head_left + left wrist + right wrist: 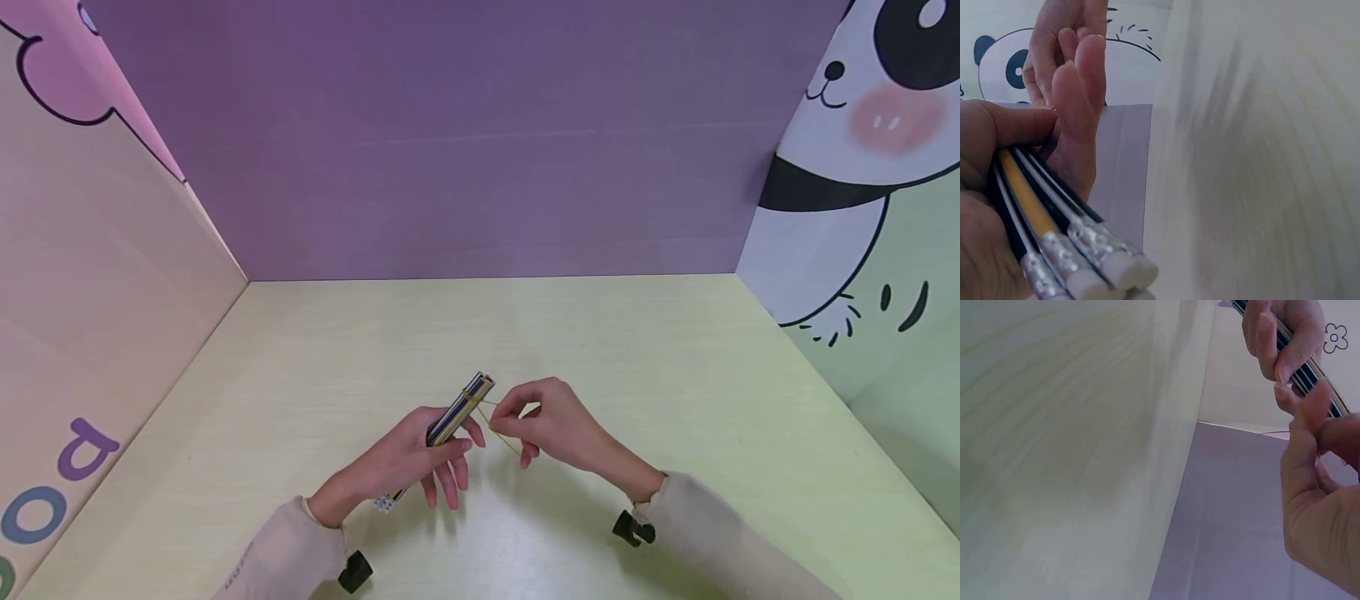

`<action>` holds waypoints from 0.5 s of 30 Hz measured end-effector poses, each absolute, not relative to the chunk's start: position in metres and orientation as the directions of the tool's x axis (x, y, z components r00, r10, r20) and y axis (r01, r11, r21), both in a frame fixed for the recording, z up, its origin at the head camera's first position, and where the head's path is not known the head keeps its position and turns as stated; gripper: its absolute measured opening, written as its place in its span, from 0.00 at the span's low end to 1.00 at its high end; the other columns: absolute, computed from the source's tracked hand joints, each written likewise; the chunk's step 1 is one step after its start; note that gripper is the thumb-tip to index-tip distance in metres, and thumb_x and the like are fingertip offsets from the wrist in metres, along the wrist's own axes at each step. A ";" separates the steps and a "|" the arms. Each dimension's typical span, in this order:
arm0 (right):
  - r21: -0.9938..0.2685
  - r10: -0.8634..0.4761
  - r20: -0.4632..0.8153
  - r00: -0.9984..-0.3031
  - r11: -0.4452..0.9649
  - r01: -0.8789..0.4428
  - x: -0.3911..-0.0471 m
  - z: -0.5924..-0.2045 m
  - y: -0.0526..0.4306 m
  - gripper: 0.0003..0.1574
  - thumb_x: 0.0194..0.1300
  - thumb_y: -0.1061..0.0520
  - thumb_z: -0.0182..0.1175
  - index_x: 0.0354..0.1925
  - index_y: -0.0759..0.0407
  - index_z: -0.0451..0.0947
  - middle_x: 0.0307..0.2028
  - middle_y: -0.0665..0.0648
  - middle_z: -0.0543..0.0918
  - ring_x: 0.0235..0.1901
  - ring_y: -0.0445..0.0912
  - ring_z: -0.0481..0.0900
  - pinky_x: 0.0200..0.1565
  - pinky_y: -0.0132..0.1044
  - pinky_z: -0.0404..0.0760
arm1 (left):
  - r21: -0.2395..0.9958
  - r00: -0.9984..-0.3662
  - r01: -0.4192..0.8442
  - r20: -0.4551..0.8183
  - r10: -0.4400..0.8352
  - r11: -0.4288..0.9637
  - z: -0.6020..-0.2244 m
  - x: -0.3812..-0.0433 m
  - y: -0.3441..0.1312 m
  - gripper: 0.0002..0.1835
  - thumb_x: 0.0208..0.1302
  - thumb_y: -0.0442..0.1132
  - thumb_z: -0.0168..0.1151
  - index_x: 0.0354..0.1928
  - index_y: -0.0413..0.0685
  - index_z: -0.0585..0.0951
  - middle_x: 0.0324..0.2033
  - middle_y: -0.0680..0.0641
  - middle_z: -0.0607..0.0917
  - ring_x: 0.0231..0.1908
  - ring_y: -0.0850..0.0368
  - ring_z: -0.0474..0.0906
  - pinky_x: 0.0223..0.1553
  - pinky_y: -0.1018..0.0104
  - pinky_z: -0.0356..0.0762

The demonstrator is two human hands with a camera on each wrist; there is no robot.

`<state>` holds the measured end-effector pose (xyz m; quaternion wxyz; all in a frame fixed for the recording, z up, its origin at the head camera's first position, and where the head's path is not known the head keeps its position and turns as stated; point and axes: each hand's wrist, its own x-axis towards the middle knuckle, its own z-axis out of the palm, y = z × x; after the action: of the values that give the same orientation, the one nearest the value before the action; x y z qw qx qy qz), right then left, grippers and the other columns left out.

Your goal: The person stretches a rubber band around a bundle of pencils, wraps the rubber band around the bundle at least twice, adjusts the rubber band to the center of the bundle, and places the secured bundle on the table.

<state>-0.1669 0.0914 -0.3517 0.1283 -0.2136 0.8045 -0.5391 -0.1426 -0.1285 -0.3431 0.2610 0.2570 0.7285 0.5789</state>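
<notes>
A bundle of striped pencils (457, 412), dark, silver and yellow, slants across my left hand (416, 446), which grips it between thumb and palm. White eraser ends with silver ferrules (1110, 256) stick out toward the left wrist camera. Around the bundle's far end runs a thin yellow rubber band (506, 441), and a loop of it stretches off to the right. My right hand (558, 425) pinches that loop between thumb and fingertips, close beside the pencils. In the right wrist view, the right hand's fingers (1304, 444) partly cover the bundle.
Both hands are above a pale wood-grain table (315, 350). A purple wall (480, 167) stands behind it, with a cream panel (112, 275) at left and a panda-printed panel (900, 350) at right. Black wrist devices (356, 572) hang at both sleeves.
</notes>
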 end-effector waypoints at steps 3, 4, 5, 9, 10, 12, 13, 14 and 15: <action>-0.913 -0.518 -0.037 -0.854 0.366 -0.182 -0.170 -0.355 0.092 0.08 0.54 0.51 0.63 0.28 0.54 0.81 0.26 0.56 0.80 0.09 0.53 0.74 0.18 0.51 0.76 | 0.967 -0.757 0.095 -0.084 0.648 0.237 -0.342 -0.140 -0.127 0.07 0.66 0.32 0.46 0.43 0.42 0.73 0.22 0.33 0.80 0.19 0.39 0.80 0.16 0.41 0.72; -0.911 -0.529 -0.050 -0.847 0.372 -0.180 -0.171 -0.356 0.093 0.10 0.53 0.50 0.64 0.27 0.55 0.81 0.25 0.55 0.80 0.08 0.53 0.73 0.18 0.51 0.76 | 0.963 -0.768 0.104 -0.081 0.636 0.248 -0.341 -0.139 -0.126 0.07 0.66 0.32 0.46 0.43 0.41 0.73 0.22 0.33 0.80 0.19 0.38 0.79 0.16 0.42 0.73; -0.910 -0.542 -0.058 -0.838 0.374 -0.179 -0.172 -0.357 0.093 0.12 0.52 0.48 0.65 0.27 0.56 0.81 0.25 0.55 0.80 0.08 0.52 0.71 0.18 0.50 0.76 | 0.960 -0.777 0.111 -0.077 0.624 0.258 -0.341 -0.138 -0.126 0.07 0.66 0.31 0.46 0.42 0.41 0.73 0.22 0.32 0.80 0.19 0.38 0.79 0.16 0.42 0.73; -0.923 -0.602 -0.098 -0.792 0.353 -0.154 -0.175 -0.360 0.095 0.17 0.47 0.44 0.67 0.28 0.54 0.81 0.26 0.54 0.80 0.08 0.48 0.67 0.15 0.42 0.73 | 0.945 -0.816 0.124 -0.076 0.572 0.302 -0.339 -0.137 -0.125 0.06 0.65 0.30 0.46 0.39 0.42 0.73 0.21 0.33 0.80 0.18 0.38 0.79 0.16 0.44 0.74; -0.927 -0.618 -0.107 -0.779 0.344 -0.146 -0.176 -0.360 0.095 0.17 0.47 0.43 0.67 0.29 0.53 0.81 0.26 0.54 0.80 0.09 0.47 0.65 0.14 0.39 0.70 | 0.941 -0.823 0.129 -0.074 0.564 0.312 -0.339 -0.137 -0.125 0.06 0.65 0.30 0.46 0.38 0.42 0.74 0.20 0.33 0.80 0.18 0.38 0.79 0.16 0.45 0.74; -0.939 -0.651 -0.125 -0.749 0.321 -0.123 -0.177 -0.361 0.097 0.17 0.48 0.43 0.66 0.32 0.54 0.81 0.24 0.53 0.78 0.11 0.44 0.61 0.14 0.33 0.64 | 0.935 -0.831 0.137 -0.071 0.551 0.327 -0.340 -0.137 -0.125 0.06 0.65 0.30 0.46 0.38 0.43 0.74 0.20 0.34 0.80 0.17 0.39 0.79 0.16 0.45 0.74; -0.945 -0.666 -0.130 -0.735 0.307 -0.111 -0.177 -0.362 0.097 0.18 0.49 0.44 0.66 0.33 0.55 0.81 0.22 0.53 0.75 0.12 0.43 0.59 0.14 0.32 0.61 | 0.933 -0.835 0.141 -0.068 0.547 0.331 -0.340 -0.137 -0.125 0.06 0.64 0.30 0.46 0.38 0.43 0.74 0.20 0.34 0.80 0.17 0.38 0.79 0.16 0.45 0.74; -0.951 -0.677 -0.133 -0.724 0.294 -0.100 -0.178 -0.363 0.098 0.19 0.51 0.44 0.65 0.34 0.56 0.81 0.20 0.53 0.73 0.12 0.43 0.58 0.14 0.31 0.58 | 0.931 -0.838 0.145 -0.065 0.541 0.335 -0.340 -0.137 -0.125 0.07 0.64 0.29 0.46 0.37 0.43 0.74 0.20 0.34 0.80 0.17 0.39 0.79 0.16 0.45 0.74; -0.956 -0.687 -0.135 -0.714 0.279 -0.088 -0.178 -0.364 0.099 0.19 0.53 0.45 0.64 0.35 0.58 0.81 0.19 0.53 0.70 0.13 0.43 0.57 0.15 0.32 0.56 | 0.929 -0.843 0.148 -0.062 0.535 0.340 -0.340 -0.137 -0.125 0.07 0.64 0.29 0.46 0.37 0.43 0.74 0.20 0.34 0.80 0.17 0.38 0.78 0.16 0.45 0.74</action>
<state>-0.1785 0.0988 -0.3635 0.2764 -0.2580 0.7505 -0.5421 -0.1374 -0.1249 -0.3398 0.1815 0.2138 0.7981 0.5333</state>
